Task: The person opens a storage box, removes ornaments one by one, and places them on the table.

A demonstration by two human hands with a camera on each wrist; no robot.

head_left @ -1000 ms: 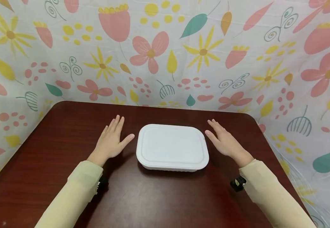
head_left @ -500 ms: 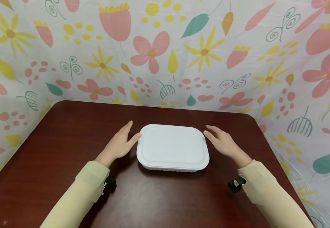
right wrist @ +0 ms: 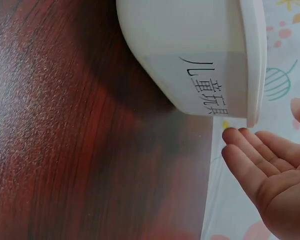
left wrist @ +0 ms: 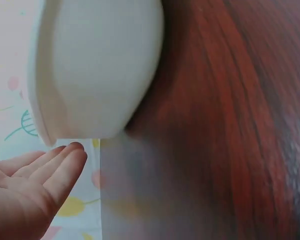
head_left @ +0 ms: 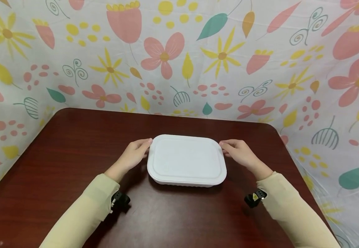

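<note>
Grasp step: left hand (head_left: pixel 135 153), right hand (head_left: pixel 239 152) flank lidded white box (head_left: pixel 187 159) on counter (head_left: pixel 73 144), fingers loosely spread at far corners, not yet pinching. Next likely needs firm rim grip.

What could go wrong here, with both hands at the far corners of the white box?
1. The left hand and right hand only meet the white box at its far corners, fingers not curled round it; a lift could tip it.
2. The lid may pop off.
3. On the glossy table it could slide.
</note>
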